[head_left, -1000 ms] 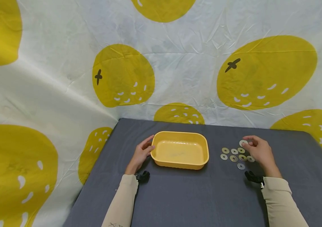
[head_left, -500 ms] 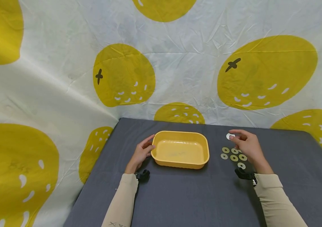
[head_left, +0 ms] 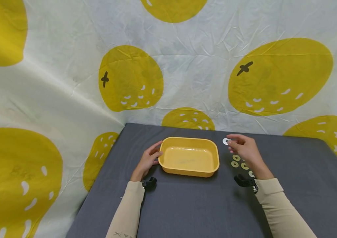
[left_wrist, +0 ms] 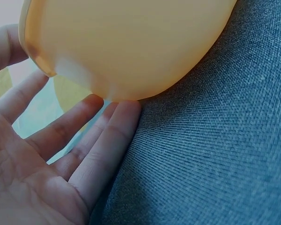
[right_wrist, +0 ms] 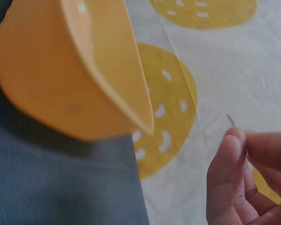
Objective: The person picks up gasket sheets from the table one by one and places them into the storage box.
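A yellow rectangular tub (head_left: 189, 172) stands on the dark grey tablecloth. At its left end my left hand (head_left: 148, 162) holds the rim, with the thumb over the edge and the fingers (left_wrist: 117, 131) against the outer wall. My right hand (head_left: 247, 152) is raised to the right of the tub, pinching a flat silver washer (head_left: 226, 141) between thumb and fingertips. In the right wrist view the washer (right_wrist: 231, 120) shows edge-on. Several gold and silver washers (head_left: 236, 158) lie flat beneath the right hand, which partly hides them.
The grey table (head_left: 192, 205) runs up to a white cloth backdrop (head_left: 192, 76) with yellow fruit prints behind and at the left. A black wrist strap (head_left: 149, 182) is on the left wrist, another (head_left: 244, 180) on the right.
My right hand has lifted the washer off the group and carried it left, towards the tub. My left hand and the tub have stayed in place.
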A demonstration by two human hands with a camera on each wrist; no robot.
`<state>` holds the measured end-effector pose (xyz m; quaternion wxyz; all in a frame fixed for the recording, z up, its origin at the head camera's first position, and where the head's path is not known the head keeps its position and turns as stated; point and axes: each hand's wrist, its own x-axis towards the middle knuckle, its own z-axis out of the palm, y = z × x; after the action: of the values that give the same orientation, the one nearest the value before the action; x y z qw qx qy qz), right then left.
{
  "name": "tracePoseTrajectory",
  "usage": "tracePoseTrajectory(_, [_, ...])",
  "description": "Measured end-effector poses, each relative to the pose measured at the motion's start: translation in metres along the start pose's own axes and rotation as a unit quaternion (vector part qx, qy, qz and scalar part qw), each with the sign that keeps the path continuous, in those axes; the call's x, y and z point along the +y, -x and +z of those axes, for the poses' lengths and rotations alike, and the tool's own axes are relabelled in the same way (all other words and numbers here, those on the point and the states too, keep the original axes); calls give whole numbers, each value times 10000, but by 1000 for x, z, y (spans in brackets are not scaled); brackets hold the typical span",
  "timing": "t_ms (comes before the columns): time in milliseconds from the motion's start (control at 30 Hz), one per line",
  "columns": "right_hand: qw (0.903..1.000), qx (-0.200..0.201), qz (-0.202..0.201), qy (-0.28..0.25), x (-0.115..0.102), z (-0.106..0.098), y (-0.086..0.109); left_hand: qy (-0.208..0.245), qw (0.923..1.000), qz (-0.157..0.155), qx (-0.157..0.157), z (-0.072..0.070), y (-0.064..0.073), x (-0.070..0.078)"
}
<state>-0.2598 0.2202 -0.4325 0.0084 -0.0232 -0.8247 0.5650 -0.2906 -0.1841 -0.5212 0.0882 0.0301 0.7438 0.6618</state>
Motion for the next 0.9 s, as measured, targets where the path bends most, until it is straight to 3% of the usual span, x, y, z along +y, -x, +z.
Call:
tracePoseTrajectory(267, [9984, -163, 197, -495, -15, 30, -3, 22, 9998, 64, -187, -1, 0, -2])
tracePoseTrajectory(533, [9958, -493, 124, -765, -28, 59, -11, 156, 9998, 75, -64, -1, 0, -3])
tracePoseTrajectory(900, [9899, -787, 184, -1164, -30, 85, -18, 201, 9998, 49, -82, -1, -1, -3])
